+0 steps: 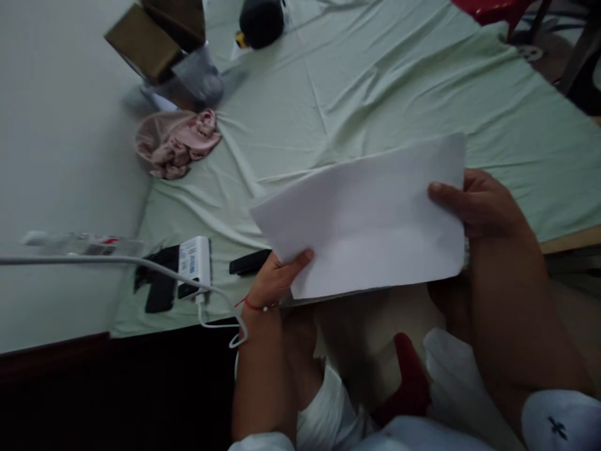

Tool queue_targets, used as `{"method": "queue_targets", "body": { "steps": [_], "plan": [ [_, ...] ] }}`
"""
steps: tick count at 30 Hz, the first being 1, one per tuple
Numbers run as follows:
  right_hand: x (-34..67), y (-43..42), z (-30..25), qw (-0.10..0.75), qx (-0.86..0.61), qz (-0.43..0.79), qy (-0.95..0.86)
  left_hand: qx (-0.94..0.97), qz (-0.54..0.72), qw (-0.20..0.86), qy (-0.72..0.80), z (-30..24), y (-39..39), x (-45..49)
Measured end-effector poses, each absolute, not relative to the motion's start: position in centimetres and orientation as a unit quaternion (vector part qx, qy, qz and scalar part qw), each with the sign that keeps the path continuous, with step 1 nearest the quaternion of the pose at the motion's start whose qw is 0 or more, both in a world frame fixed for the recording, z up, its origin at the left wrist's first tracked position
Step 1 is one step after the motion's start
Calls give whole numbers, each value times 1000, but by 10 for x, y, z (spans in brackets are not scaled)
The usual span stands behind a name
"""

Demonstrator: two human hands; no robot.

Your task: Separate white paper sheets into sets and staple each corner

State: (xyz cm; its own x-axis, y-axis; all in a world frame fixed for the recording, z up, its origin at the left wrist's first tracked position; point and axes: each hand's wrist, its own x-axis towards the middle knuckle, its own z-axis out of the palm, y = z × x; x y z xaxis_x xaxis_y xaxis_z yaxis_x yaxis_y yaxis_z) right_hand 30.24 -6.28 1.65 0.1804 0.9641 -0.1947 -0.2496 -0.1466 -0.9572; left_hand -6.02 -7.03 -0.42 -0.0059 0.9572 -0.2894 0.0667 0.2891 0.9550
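A white sheet of paper (pixel 375 219) is held up over the near edge of the cloth-covered table, slightly bent and tilted. My left hand (pixel 279 275), with a red string round the wrist, pinches its lower left corner, thumb on top. At the right edge, my right hand (pixel 483 203) grips the sheet with the thumb on its face and the other fingers behind. Whether more than one sheet is there, I cannot tell. A black object (pixel 248 262) lies just left of my left hand, partly hidden by it.
A pale green cloth (pixel 300 94) covers the table. On the left lie a white power bank (pixel 195 263) with a cable (pixel 141 262) and a dark phone (pixel 161 289). Farther back are a pink cloth (pixel 188 141), a brown box (pixel 143 44) and a black case (pixel 261 22).
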Motion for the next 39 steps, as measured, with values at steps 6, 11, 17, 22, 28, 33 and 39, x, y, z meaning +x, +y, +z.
{"method": "queue_targets", "body": {
  "steps": [6, 11, 17, 22, 28, 33, 39],
  "plan": [
    [297, -58, 7, 599, -559, 420, -390, 468, 401, 544, 569, -8, -68, -50],
    [296, -59, 12, 621, -547, 428, -364, 434, 443, 550, 560, -7, -70, -43],
    [301, -63, 17, 435, -558, 612, -354, 408, 485, 523, 570, -2, -69, -48],
    [299, -63, 17, 396, -574, 605, -383, 397, 493, 506, 586, -1, -65, -46],
    [300, -60, 13, 403, -568, 556, -453, 363, 483, 528, 597, 5, -66, -33],
    [303, -61, 10, 458, -576, 540, -409, 325, 472, 571, 588, 9, -67, -31],
    [302, -62, 17, 476, -594, 558, -331, 416, 341, 647, 541, 10, -67, -30]
  ]
}}
